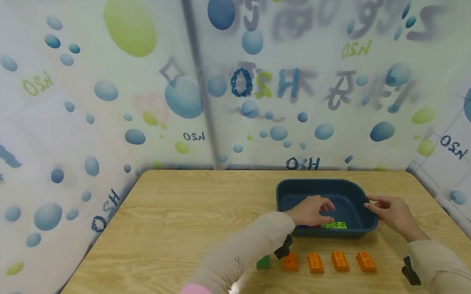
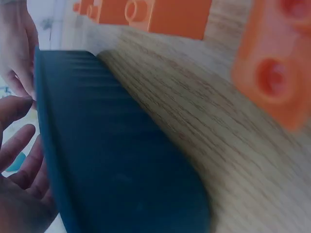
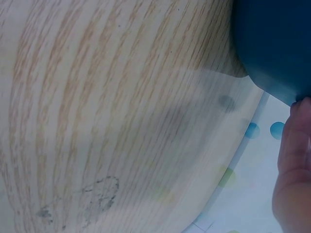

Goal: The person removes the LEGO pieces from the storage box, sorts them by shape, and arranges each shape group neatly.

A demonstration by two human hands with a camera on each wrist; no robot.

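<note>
A dark blue plastic bin stands on the table, with a bright green toy building brick in its near part and a bit of magenta beside that, mostly hidden. Over the bin's near left side reaches my left hand, fingers loosely bent and holding nothing that shows. In the left wrist view the same hand is just beyond the bin's rim, thumb apart from the fingers. My right hand pinches the bin's right rim between thumb and fingers; the right wrist view shows its fingers against the bin's outer wall.
Several orange building bricks lie in a row on the wooden table before the bin. Left of them is a dark green brick, partly covered by the left sleeve. A printed curtain hangs behind the table.
</note>
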